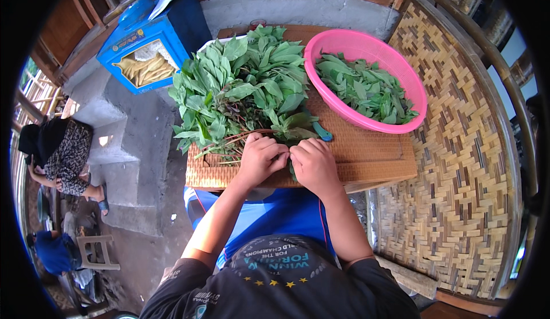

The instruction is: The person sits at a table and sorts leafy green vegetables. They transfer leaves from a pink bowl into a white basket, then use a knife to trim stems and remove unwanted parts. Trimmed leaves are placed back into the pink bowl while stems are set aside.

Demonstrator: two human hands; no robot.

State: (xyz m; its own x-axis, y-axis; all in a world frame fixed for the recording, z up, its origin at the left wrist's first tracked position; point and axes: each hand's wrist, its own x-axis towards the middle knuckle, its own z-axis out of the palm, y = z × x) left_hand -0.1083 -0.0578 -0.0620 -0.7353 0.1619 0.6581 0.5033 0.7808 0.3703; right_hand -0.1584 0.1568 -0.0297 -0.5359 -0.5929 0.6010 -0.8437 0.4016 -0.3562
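Observation:
Fingertips nearly together, my left hand [263, 155] and my right hand [315, 164] meet over the front edge of a woven rattan table [365, 158]. Both are closed around a small piece of leafy stem, mostly hidden by the fingers. Just beyond them lies a large heap of leafy green stems [240, 87], reddish stalks towards me. A blue-green handle [322, 132], perhaps a knife's, sticks out beside the heap, near my right hand. At the back right, a pink plastic basket [419, 91] holds loose green leaves [365, 89].
A blue metal tin [142, 57] with a clear window stands at the back left. A woven bamboo panel [455, 168] borders the right side. Concrete steps [124, 147] lie left, where one person [68, 158] sits; another person [53, 252] is near a wooden chair [101, 252].

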